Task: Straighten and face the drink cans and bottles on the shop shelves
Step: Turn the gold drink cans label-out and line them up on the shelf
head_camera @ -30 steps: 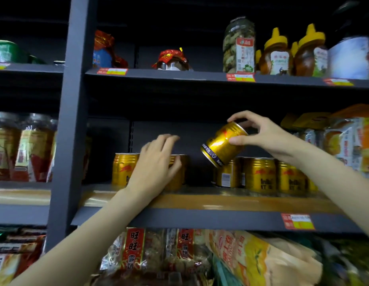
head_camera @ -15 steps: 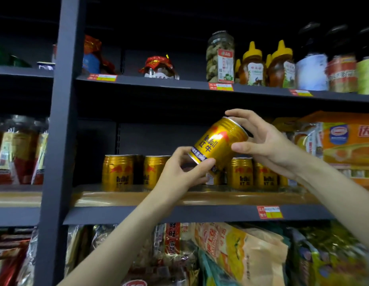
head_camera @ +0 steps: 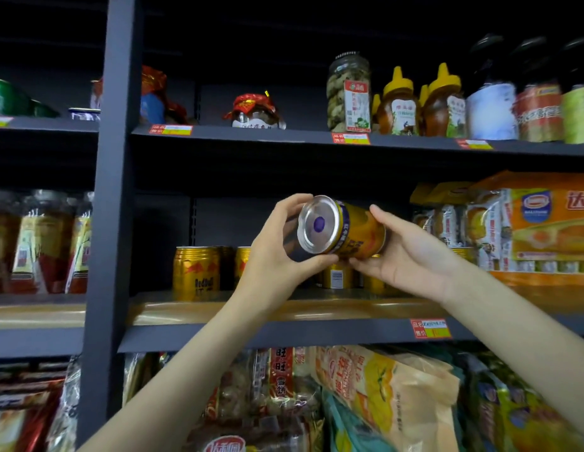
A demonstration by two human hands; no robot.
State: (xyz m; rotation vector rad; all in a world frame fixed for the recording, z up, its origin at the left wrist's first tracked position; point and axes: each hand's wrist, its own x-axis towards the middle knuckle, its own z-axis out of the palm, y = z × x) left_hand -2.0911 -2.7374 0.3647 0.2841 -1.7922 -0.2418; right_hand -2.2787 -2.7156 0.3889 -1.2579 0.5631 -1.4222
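Note:
A gold Red Bull can (head_camera: 346, 231) lies on its side in the air in front of the middle shelf (head_camera: 284, 309), its silver base turned toward me. My left hand (head_camera: 277, 252) grips the base end with curled fingers. My right hand (head_camera: 404, 252) cups the other end from the right and below. Behind them a row of gold cans stands upright on the shelf, the leftmost can (head_camera: 196, 272) showing its logo and another can (head_camera: 338, 277) showing a barcode. Part of the row is hidden by my hands.
A dark upright post (head_camera: 111, 203) divides the shelving. Jars and honey bottles (head_camera: 401, 102) stand on the shelf above. An orange boxed pack (head_camera: 542, 230) sits at the right of the cans. Snack bags (head_camera: 365, 402) fill the shelf below. Jars (head_camera: 36, 243) stand in the left bay.
My left hand left the shelved cans and took hold of the can that my right hand lifted. The can has tipped from slanted to lying sideways with its base toward me.

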